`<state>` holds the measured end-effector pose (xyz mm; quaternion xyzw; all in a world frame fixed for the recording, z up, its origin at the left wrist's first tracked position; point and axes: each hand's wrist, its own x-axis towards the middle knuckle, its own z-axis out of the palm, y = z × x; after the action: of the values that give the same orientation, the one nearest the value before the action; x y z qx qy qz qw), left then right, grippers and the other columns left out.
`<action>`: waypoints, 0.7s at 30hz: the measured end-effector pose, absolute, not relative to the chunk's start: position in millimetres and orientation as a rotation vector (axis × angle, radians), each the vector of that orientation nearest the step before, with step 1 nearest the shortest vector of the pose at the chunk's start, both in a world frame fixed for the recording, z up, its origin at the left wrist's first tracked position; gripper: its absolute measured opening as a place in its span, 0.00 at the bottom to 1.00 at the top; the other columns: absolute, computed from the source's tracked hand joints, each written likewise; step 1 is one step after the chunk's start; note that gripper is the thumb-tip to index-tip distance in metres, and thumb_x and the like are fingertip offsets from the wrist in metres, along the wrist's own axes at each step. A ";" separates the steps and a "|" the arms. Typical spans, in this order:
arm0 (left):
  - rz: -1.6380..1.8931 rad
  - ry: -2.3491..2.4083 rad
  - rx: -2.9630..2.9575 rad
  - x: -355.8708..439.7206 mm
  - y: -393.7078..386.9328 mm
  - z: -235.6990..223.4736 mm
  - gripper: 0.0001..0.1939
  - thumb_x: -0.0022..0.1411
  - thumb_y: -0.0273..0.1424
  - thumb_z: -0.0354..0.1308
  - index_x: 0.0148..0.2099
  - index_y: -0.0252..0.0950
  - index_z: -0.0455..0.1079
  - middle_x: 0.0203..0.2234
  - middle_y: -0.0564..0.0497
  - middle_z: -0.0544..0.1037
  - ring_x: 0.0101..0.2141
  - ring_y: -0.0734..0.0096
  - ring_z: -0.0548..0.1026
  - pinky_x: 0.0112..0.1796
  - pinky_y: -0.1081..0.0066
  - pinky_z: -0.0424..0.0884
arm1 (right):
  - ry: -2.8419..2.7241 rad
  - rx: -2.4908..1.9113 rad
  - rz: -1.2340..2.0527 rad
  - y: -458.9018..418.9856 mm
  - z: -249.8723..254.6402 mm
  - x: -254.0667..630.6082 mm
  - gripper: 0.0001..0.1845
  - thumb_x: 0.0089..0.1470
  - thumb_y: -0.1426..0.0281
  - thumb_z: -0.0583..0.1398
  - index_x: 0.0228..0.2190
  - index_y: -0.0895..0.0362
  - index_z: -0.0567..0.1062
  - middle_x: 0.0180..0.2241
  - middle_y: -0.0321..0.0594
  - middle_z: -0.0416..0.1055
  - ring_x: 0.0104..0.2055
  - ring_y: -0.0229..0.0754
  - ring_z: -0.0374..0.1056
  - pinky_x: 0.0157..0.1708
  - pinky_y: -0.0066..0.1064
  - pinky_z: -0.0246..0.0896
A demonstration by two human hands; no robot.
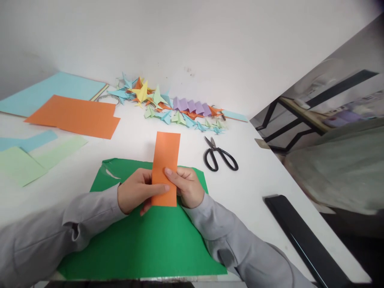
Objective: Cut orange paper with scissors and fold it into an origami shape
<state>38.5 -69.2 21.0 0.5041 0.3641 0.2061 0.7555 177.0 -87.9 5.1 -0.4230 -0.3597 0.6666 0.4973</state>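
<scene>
An upright strip of orange paper (167,150) is held between both hands, above a green mat (144,244). My left hand (136,190) grips its left edge, thumb across the front and fingers behind. From the other side my right hand (189,186) pinches the strip, its thumb pressed on the front near the middle. The fingers behind the paper are mostly hidden. To the right of the hands, black-handled scissors (216,154) lie on the white table with their blades slightly apart.
Folded paper stars and shapes (159,100) line the wall. Larger orange sheets (78,116), a light blue sheet (54,92) and pale green pieces (24,166) lie at the left. A long black object (303,240) rests near the table's right edge.
</scene>
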 end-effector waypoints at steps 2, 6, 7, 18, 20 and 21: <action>0.446 0.806 1.078 38.9 -68.8 21.0 0.15 0.44 0.37 0.62 0.21 0.31 0.65 0.07 0.58 0.64 0.06 0.81 0.59 0.05 0.81 0.53 | -0.881 -1.032 1.600 -87.2 5.8 176.8 0.20 0.39 0.57 0.64 0.13 0.60 0.69 0.12 0.31 0.62 0.15 0.30 0.55 0.16 0.24 0.51; 0.450 0.823 1.065 38.7 -67.9 21.3 0.14 0.44 0.36 0.63 0.21 0.31 0.65 0.07 0.58 0.64 0.06 0.81 0.59 0.05 0.81 0.53 | -0.904 -1.014 1.606 -85.5 5.2 177.3 0.19 0.39 0.57 0.64 0.14 0.60 0.69 0.12 0.31 0.62 0.15 0.29 0.54 0.15 0.23 0.48; 0.451 0.820 1.062 38.6 -67.7 21.4 0.15 0.44 0.37 0.63 0.21 0.31 0.65 0.06 0.57 0.64 0.06 0.81 0.59 0.05 0.81 0.53 | -0.911 -1.021 1.608 -85.1 4.8 177.5 0.19 0.40 0.57 0.64 0.14 0.60 0.70 0.13 0.31 0.63 0.15 0.29 0.55 0.15 0.24 0.48; 0.450 0.793 0.997 38.8 -67.3 20.8 0.15 0.44 0.37 0.63 0.21 0.32 0.63 0.06 0.58 0.63 0.06 0.81 0.59 0.06 0.81 0.54 | -0.893 -1.079 1.641 -83.5 2.7 178.9 0.20 0.38 0.55 0.64 0.17 0.61 0.71 0.13 0.32 0.64 0.14 0.29 0.54 0.14 0.24 0.46; 0.444 0.797 0.989 38.8 -67.3 21.3 0.15 0.43 0.37 0.63 0.21 0.32 0.63 0.05 0.58 0.63 0.06 0.81 0.59 0.06 0.82 0.54 | -0.899 -1.080 1.633 -83.5 2.8 179.0 0.20 0.38 0.55 0.64 0.17 0.61 0.71 0.13 0.32 0.64 0.14 0.29 0.54 0.13 0.23 0.44; 0.443 0.795 0.987 38.9 -67.2 21.5 0.15 0.43 0.37 0.63 0.21 0.32 0.63 0.05 0.58 0.63 0.06 0.81 0.59 0.06 0.82 0.54 | -0.901 -1.083 1.630 -83.4 2.8 179.0 0.20 0.38 0.55 0.64 0.17 0.61 0.71 0.13 0.32 0.65 0.14 0.29 0.54 0.13 0.23 0.44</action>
<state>38.9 -67.2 21.5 0.4573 0.3684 0.2054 0.7829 179.0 -83.4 2.8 -0.4428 -0.3682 0.6664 0.4736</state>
